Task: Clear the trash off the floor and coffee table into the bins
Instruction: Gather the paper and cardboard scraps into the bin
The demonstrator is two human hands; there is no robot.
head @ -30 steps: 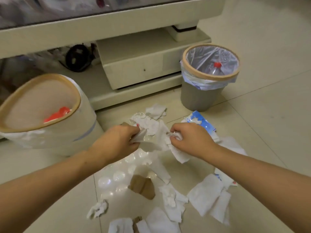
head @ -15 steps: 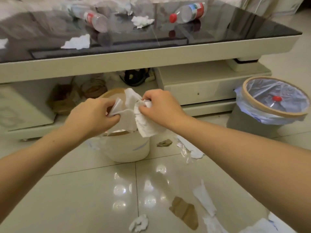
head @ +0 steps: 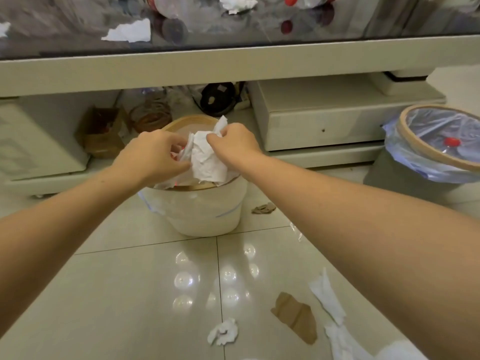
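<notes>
Bench (head: pixel 233 71): I see its cream front edge running across the top of my view, dark glossy top above it.
Floor (head: pixel 130 294): pale glossy tiles, with lamp glare in the middle.
White bin (head: pixel 205 211): stands on the floor just below the bench's front edge, wooden rim, lined with a white bag.
Grey bin (head: pixel 389 178): on the floor by the bench's right end, clear liner over its rim, a red-capped bottle (head: pixel 450 142) lying inside.
Left grip (head: pixel 153 157): my fingers are curled onto the tissue wad from the left, over the white bin's mouth.
Right grip (head: pixel 233 141): pinching the top of the same wad from the right.
Tissue wad (head: pixel 205 159): crumpled white paper, held between both grips right above the white bin's opening.
Floor scraps: a brown cardboard piece (head: pixel 296 317), a long white tissue (head: pixel 328 298) beside it, a small crumpled tissue (head: pixel 223 332) nearer me.
Bench top: a white tissue (head: pixel 128 31) near the front edge; bottles farther back, blurred.
</notes>
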